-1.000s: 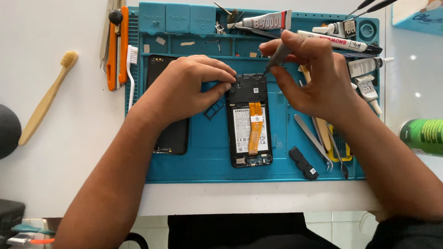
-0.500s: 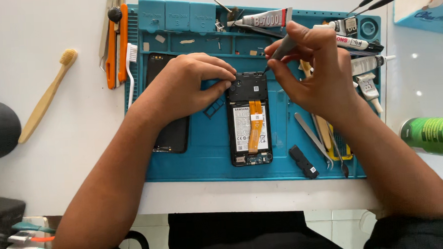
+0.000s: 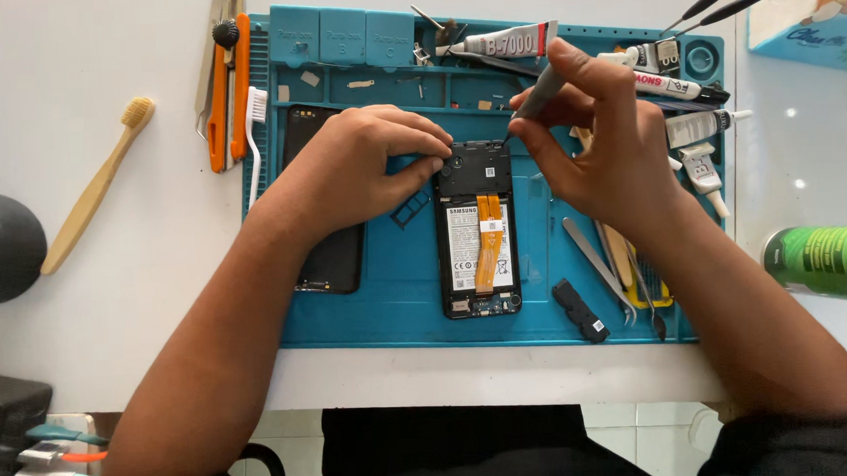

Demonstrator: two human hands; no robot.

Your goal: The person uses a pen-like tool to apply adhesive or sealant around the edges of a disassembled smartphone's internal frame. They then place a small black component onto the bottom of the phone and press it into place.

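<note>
Before you, on the teal mat:

- Adhesive tube (image 3: 503,42), top centre: grey-white body, dark lettering, red cap end.
- Smaller white tubes (image 3: 676,86), top right, dark and red label bands; two more white ones (image 3: 699,126) just below.
- Pale rectangular battery label (image 3: 464,250) inside the opened phone (image 3: 478,236), beside an orange flex strip.
- Light-blue printed box (image 3: 809,12), far top-right corner.
- Green canister (image 3: 824,263), lying at your right, paler label panel.

Bamboo toothbrush (image 3: 97,183), green can (image 3: 824,261), glue tube (image 3: 505,42), tweezers (image 3: 594,264)
</note>
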